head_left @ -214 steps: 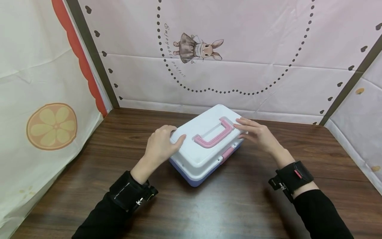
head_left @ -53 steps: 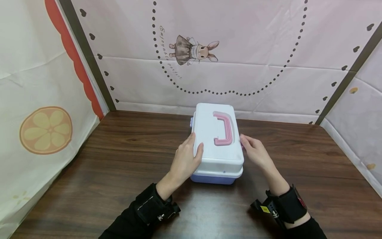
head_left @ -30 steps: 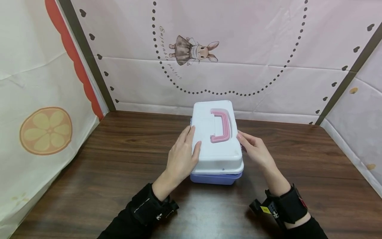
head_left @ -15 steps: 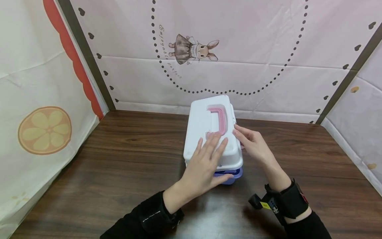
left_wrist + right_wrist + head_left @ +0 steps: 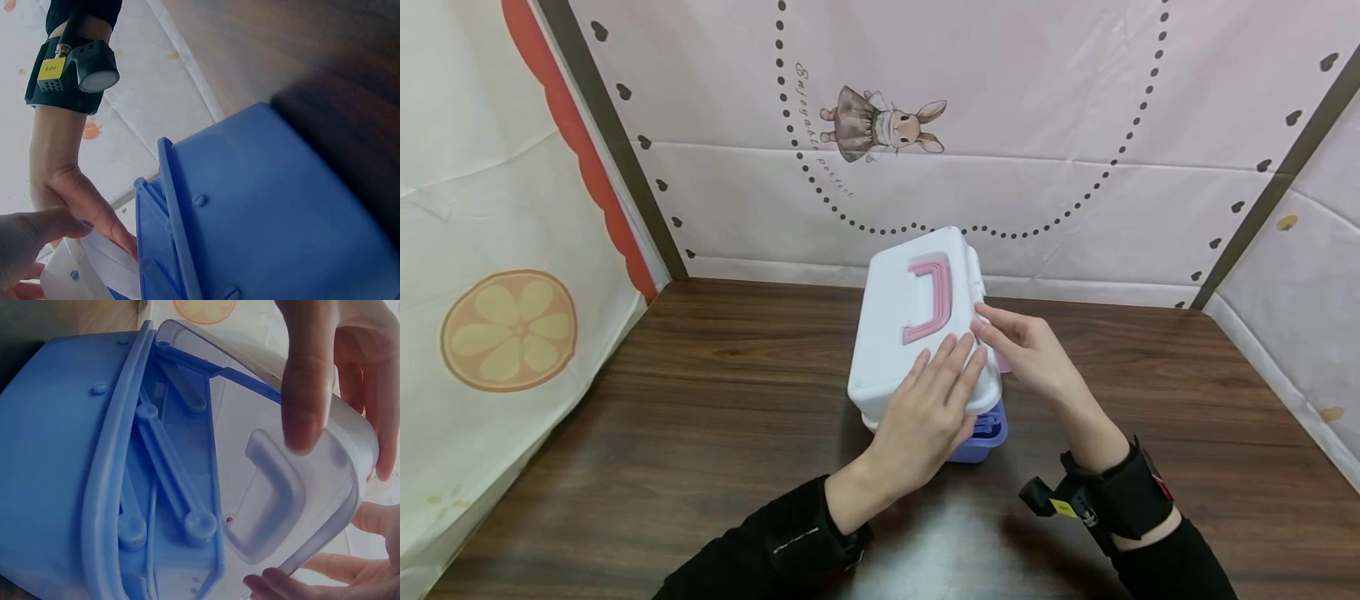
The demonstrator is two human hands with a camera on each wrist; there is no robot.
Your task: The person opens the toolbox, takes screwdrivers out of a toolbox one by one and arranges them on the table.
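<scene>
A storage box with a white lid (image 5: 895, 308), a pink carry handle (image 5: 942, 292) and a blue base (image 5: 972, 452) stands on the table, its lid tilted up along the right side. My left hand (image 5: 917, 425) lies across the lid's near end, fingers on top and thumb hooked at the end rim. My right hand (image 5: 1037, 354) pinches the lid's right edge with thumb and fingers. Below the raised lid, blue hinge arms (image 5: 172, 469) and an inner blue tray (image 5: 187, 565) show in the right wrist view. A pink latch (image 5: 1003, 364) sticks out beneath my right fingers.
The brown wooden table (image 5: 715, 417) extends around the box. Close behind it rises a pale printed cloth wall (image 5: 1037, 100). Another cloth (image 5: 497, 475) hangs at the left. My wrists carry black camera straps (image 5: 1120, 500).
The lid has swung up and leftward from the base, exposing the inside. My left hand has moved from the lid's left side onto its near end; my right hand rose with the right edge.
</scene>
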